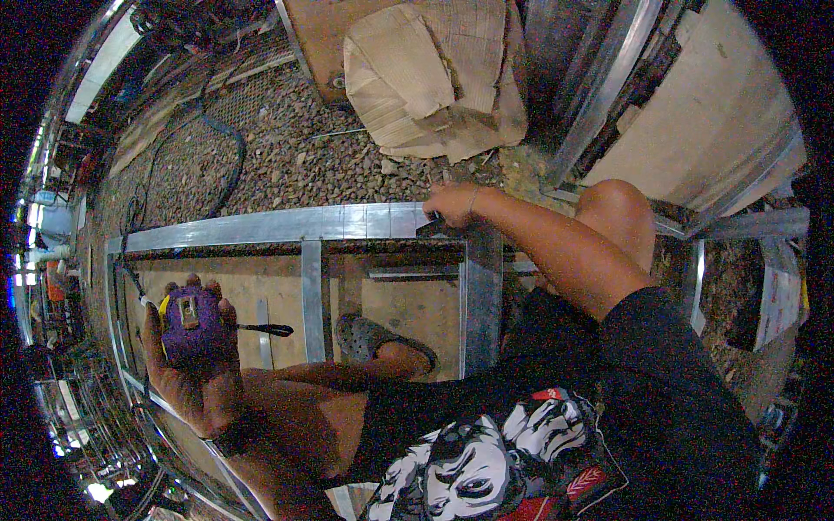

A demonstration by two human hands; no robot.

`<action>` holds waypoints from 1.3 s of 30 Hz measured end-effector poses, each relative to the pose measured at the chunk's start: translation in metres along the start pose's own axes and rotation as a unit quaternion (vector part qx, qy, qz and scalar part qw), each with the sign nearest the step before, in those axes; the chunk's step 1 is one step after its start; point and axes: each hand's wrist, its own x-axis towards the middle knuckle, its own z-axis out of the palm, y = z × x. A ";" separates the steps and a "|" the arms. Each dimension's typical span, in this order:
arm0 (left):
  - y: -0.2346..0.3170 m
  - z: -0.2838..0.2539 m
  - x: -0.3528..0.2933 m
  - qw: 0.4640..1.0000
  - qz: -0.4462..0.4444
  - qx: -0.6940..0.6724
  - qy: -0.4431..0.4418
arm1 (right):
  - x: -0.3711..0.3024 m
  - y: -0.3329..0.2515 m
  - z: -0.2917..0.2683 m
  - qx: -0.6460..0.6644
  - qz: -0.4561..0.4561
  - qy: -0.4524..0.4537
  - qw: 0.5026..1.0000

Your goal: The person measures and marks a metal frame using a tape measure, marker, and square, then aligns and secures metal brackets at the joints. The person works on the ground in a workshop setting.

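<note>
My left hand point(195, 386) is wrapped round a purple tape measure point(204, 339) with a metal clip and a bit of yellow at its side. A black wrist strap point(268, 329) sticks out of it. My right hand point(453, 205) is closed at the top rail of a silver metal frame point(365, 221), and its fingers hold a small dark thing point(429, 227) against the rail. What that dark thing is, I cannot make out. Several thin lines cross the rail just left of my right hand. Between the frame's uprights lies a tan board point(400, 304).
Gravel point(295, 156) covers the ground beyond the rail, with a dark cable point(233, 161) across it. Flattened cardboard point(434, 78) lies at the far side. Metal bars point(612, 78) and a tan sheet point(695, 113) lean at the right. My foot in a grey clog point(360, 339) rests inside the frame.
</note>
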 end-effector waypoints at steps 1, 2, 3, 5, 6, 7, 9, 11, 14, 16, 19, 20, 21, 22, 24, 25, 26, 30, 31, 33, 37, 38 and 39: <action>0.002 -0.005 0.000 1.000 -0.005 -0.004 0.000 | -0.001 -0.003 -0.004 0.002 -0.001 -0.002 1.000; 0.004 -0.009 0.000 1.000 -0.010 -0.009 0.001 | -0.004 -0.007 -0.007 0.003 0.003 -0.006 1.000; 0.004 -0.008 0.000 1.000 -0.008 -0.010 0.006 | -0.007 -0.008 -0.009 0.004 0.010 -0.009 1.000; 0.002 -0.004 -0.002 1.000 -0.004 -0.014 0.017 | -0.003 0.004 -0.001 0.057 -0.014 0.031 0.998; 0.001 -0.003 -0.003 1.000 0.003 -0.008 0.016 | -0.003 0.008 0.000 0.083 -0.026 0.051 0.995; 0.000 -0.001 -0.005 1.000 0.010 -0.002 0.017 | -0.004 0.011 0.002 0.107 -0.038 0.071 0.991; -0.002 0.000 -0.005 1.000 0.013 -0.006 0.018 | -0.009 0.014 0.004 0.158 -0.060 0.108 0.980; 0.003 -0.003 -0.008 0.999 0.014 -0.021 0.028 | -0.013 -0.012 -0.010 0.130 -0.053 0.070 0.988; 0.002 -0.001 -0.006 0.999 0.035 -0.002 0.030 | -0.023 -0.004 0.000 0.081 -0.020 0.098 0.992; 0.001 0.002 -0.007 0.998 0.020 -0.029 0.043 | -0.024 -0.003 0.014 0.032 -0.027 0.161 0.986; 0.002 -0.001 -0.010 0.998 0.044 -0.036 0.039 | -0.018 -0.004 0.015 0.030 -0.036 0.156 0.987; 0.003 -0.003 -0.011 0.998 0.033 -0.042 0.029 | -0.017 -0.006 0.014 0.019 -0.025 0.140 0.990; 0.004 -0.005 -0.010 0.998 0.022 -0.048 0.019 | -0.022 -0.011 0.009 0.008 -0.013 0.124 0.992; 0.005 -0.007 -0.010 0.998 0.011 -0.055 0.008 | -0.025 -0.016 0.004 -0.004 0.000 0.108 0.994; 0.002 -0.006 -0.011 0.996 0.016 -0.086 -0.002 | -0.025 -0.012 0.009 -0.035 -0.029 0.133 0.990; 0.001 -0.005 -0.012 0.995 0.018 -0.101 -0.008 | -0.025 -0.009 0.010 -0.050 -0.041 0.146 0.987; 0.002 -0.003 -0.011 0.995 0.016 -0.098 -0.005 | -0.026 -0.005 0.012 -0.058 -0.024 0.127 0.990; 0.000 -0.008 -0.016 0.996 0.063 -0.047 -0.030 | -0.024 -0.017 0.007 -0.061 -0.003 0.115 0.992; 0.000 -0.007 -0.017 0.996 0.065 -0.048 -0.029 | -0.024 -0.016 0.010 -0.056 -0.006 0.128 0.990; 0.002 -0.001 -0.017 0.996 0.044 -0.075 -0.004 | -0.025 -0.012 0.014 -0.051 -0.005 0.140 0.989; 0.002 -0.007 -0.015 0.997 0.074 -0.024 0.017 | -0.028 -0.013 0.015 -0.079 -0.023 0.180 0.980; 0.002 -0.008 -0.015 0.996 0.081 -0.017 0.014 | -0.029 -0.015 0.014 -0.074 -0.018 0.166 0.983; 0.004 -0.008 -0.015 0.997 0.070 -0.040 0.009 | -0.031 -0.021 0.008 -0.068 -0.013 0.152 0.986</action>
